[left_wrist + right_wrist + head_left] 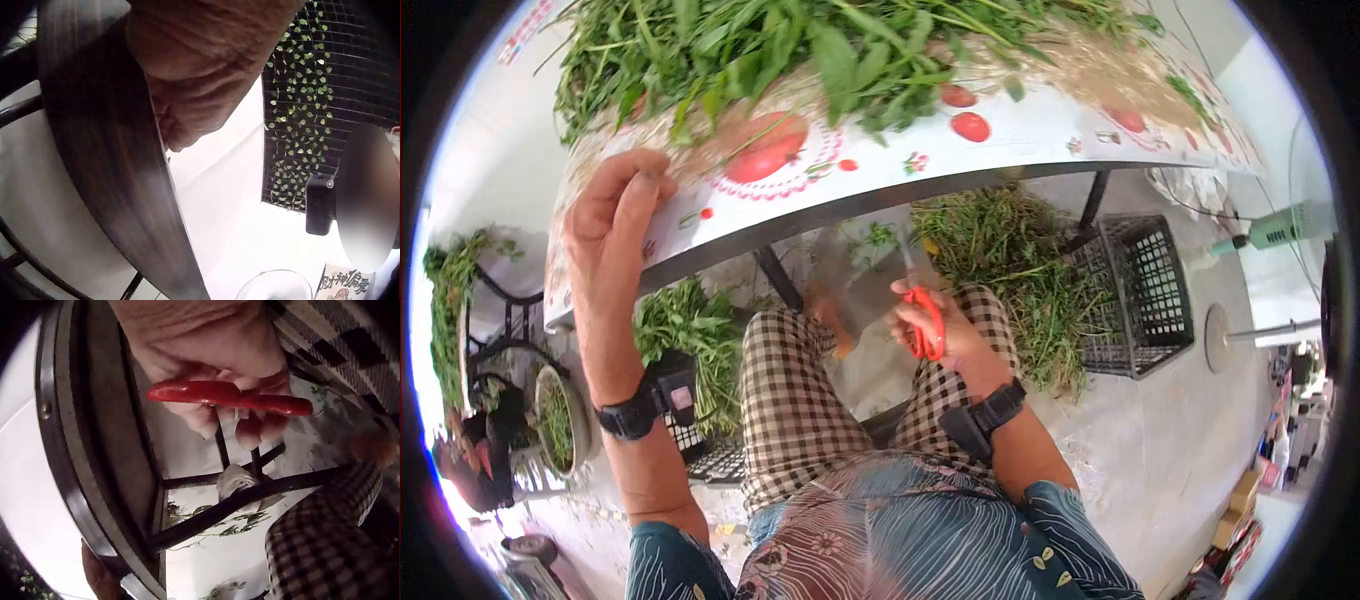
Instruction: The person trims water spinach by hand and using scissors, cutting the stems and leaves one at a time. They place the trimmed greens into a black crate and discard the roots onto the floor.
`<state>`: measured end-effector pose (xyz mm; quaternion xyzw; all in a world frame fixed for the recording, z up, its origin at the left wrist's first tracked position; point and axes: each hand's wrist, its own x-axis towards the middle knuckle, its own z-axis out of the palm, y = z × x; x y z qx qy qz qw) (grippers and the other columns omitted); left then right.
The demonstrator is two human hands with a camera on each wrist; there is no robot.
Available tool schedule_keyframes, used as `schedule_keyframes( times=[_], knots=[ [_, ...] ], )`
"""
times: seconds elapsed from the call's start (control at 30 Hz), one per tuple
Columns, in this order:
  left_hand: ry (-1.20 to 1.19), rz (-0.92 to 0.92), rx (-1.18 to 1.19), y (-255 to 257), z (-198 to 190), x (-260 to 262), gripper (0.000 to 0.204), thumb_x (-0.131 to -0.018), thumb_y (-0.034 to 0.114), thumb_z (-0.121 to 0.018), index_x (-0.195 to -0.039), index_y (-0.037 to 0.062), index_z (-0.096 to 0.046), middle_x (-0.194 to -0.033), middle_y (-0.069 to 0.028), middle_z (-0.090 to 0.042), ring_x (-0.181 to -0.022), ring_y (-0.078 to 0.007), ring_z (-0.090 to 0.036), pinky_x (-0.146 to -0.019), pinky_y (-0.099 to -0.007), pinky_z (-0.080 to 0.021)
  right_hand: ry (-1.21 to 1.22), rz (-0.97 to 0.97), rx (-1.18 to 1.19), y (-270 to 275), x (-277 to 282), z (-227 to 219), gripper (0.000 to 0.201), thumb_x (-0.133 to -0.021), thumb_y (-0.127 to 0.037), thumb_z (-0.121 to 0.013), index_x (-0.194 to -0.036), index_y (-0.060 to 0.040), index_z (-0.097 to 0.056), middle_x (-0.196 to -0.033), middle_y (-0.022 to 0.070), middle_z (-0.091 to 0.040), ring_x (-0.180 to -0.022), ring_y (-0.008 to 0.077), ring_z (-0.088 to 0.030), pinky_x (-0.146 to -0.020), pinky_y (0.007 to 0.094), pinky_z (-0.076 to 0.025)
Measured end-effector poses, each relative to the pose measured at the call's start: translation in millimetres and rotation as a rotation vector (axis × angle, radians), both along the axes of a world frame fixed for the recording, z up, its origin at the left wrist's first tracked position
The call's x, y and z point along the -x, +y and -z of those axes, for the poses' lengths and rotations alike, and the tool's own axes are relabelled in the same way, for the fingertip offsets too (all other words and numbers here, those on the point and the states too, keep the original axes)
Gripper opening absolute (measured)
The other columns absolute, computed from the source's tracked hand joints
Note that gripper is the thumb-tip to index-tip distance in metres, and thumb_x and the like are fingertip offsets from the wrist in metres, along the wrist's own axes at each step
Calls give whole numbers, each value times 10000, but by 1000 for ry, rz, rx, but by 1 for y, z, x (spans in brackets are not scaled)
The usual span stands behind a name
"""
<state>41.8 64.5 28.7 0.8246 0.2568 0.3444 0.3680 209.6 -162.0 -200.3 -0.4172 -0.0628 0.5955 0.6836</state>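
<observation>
In the head view my right hand (930, 325) holds a pair of scissors by its red handles (927, 318), below the table edge and over my lap. Its blades point away from me toward the table's underside. The right wrist view shows the red handles (231, 399) lying across the fingers. My left hand (612, 215) rests at the near left edge of the table, fingers loosely curled, with nothing visible in it. Beyond it a heap of leafy green stems (750, 60) covers the back of the table (880, 160). In the left wrist view the hand (206, 69) leans over the table edge.
Under the table lie a large pile of greens (1010, 270) and a black plastic crate (1150, 290) on the right. More greens (690, 335) hang over a crate (715, 465) at the left. A basket (560, 420) stands farther left. A fan-like stand (1220, 338) is at right.
</observation>
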Motion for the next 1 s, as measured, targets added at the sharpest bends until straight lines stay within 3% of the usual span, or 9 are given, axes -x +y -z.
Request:
schedule_keyframes(
  times=[0.07,0.17,0.27,0.37,0.4,0.47,0.67,0.83,1.0],
  knots=[
    [24,20,21,-3,-2,0,232,-895,212,-498,-983,9,-570,-833,-4,-546,-792,-69,-474,-740,-198,-368,-9,-23,-5,1,7,-6,350,-831,-119,-608,-1146,-71,-461,-824,94,-595,-672,156,-593,-586,266,-500],
    [2,12,-25,-3,3,-4,221,-876,194,-520,-1001,25,-587,-819,8,-581,-727,-22,-481,-573,-145,-326,6,-65,-33,9,17,-10,387,-829,-134,-617,-1167,-63,-442,-828,79,-583,-698,146,-588,-596,254,-493],
    [26,7,-54,-5,4,-8,235,-882,209,-519,-1002,16,-578,-836,-9,-577,-766,-57,-492,-668,-175,-365,32,-150,-76,18,19,-6,391,-823,-115,-623,-1161,-45,-440,-850,62,-545,-763,141,-574,-609,269,-491],
    [46,-30,-51,-1,5,-6,240,-886,215,-516,-990,8,-578,-842,-21,-570,-808,-81,-498,-739,-202,-373,73,-172,-171,29,24,31,417,-826,-110,-618,-1187,-35,-423,-847,59,-548,-752,150,-572,-603,277,-481],
    [59,-34,-62,-1,4,-7,238,-886,212,-516,-988,6,-579,-841,-21,-568,-814,-82,-499,-744,-203,-374,53,-154,-64,28,23,13,376,-849,-103,-581,-1177,-24,-414,-740,59,-526,-652,141,-498,-550,254,-416],
    [50,-26,-39,4,6,-5,220,-893,210,-511,-961,10,-573,-847,-9,-526,-814,-82,-467,-762,-199,-348,110,-122,-53,29,19,15,371,-843,-92,-587,-1169,-24,-422,-750,66,-532,-659,144,-510,-553,254,-424],
    [33,-152,-40,-2,10,-11,233,-874,211,-530,-967,5,-584,-843,-17,-545,-802,-94,-478,-771,-219,-365,242,-45,-37,28,9,21,354,-834,-74,-592,-1150,-31,-438,-780,84,-550,-641,152,-534,-549,256,-440],
    [99,-128,-50,22,11,4,256,-891,219,-507,-997,-4,-578,-894,-28,-552,-831,-99,-488,-779,-235,-379,219,-54,-26,23,-8,39,328,-835,-81,-590,-1126,-42,-444,-779,82,-550,-617,150,-532,-536,259,-439],
    [59,-169,-63,13,11,-5,265,-872,258,-531,-926,0,-561,-820,-17,-499,-779,-98,-442,-743,-218,-348,169,14,-8,13,-26,36,325,-836,-105,-594,-1112,-44,-432,-774,68,-555,-619,134,-549,-526,253,-447]
  ],
)
